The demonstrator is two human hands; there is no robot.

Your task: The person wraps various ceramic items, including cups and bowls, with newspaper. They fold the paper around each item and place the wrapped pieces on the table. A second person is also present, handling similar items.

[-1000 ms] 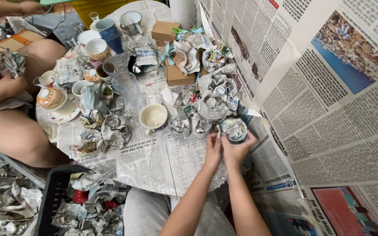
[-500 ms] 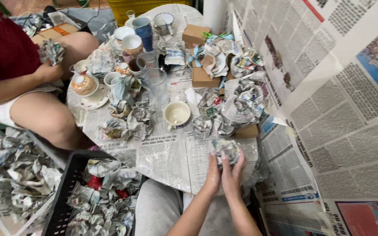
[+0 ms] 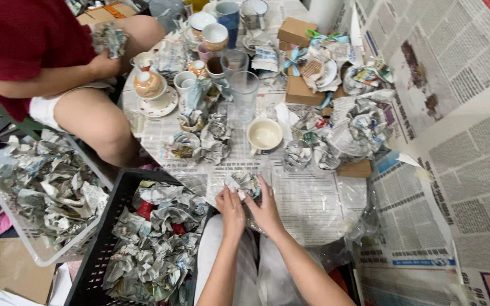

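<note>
Hands first: left hand (image 3: pixel 231 207) and right hand (image 3: pixel 265 209) both closed around a newspaper-wrapped bundle (image 3: pixel 244 184), fingers curled on its lower half, thumbs pressing the crumpled paper inward. Bundle sits at the near edge of the round table (image 3: pixel 319 204), just above my lap, partly resting on the newsprint sheet spread there.

My read of the step: wrapping or tucking paper round a small item. To do it well I'd keep both palms cupped under the bundle, fold loose corners toward the middle between the thumbs, and press evenly so whatever is inside isn't squeezed from one side only. What's inside, I cannot tell; paper hides it.

Orientation: bundle is lumpy and near round, so no strong long axis. If anything it runs slightly across, from left thumb to right fingers. The ragged open side faces up and away from the grip.

Beyond the fingertips: a cream cup (image 3: pixel 264 136), and a clear tumbler (image 3: pixel 244 96) farther off. Left of the grip, below table level, a black crate (image 3: pixel 94 255) of crumpled newspaper. Another person's arm (image 3: pixel 41 85) far left, holding their own paper wad
</note>
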